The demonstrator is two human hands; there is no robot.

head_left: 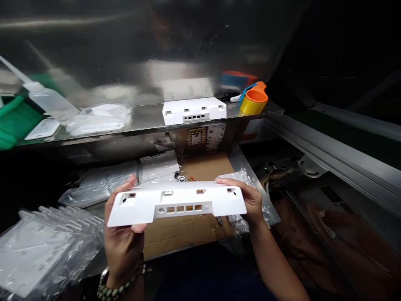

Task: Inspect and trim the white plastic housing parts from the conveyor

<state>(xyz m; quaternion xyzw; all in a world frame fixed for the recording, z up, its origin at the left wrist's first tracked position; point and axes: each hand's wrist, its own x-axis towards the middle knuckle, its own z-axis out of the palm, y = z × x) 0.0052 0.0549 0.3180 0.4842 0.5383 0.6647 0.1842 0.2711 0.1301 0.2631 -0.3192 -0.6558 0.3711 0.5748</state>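
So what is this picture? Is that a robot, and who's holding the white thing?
No robot here! It's a person, wearing a camera on their head that looks forward and down. The left hand and right hand together hold a white case by its two ends, with a row of square holes facing us.

Below is brown cardboard. On the metal shelf behind sit a similar white case, a squeeze bottle and a yellow-and-orange holder.
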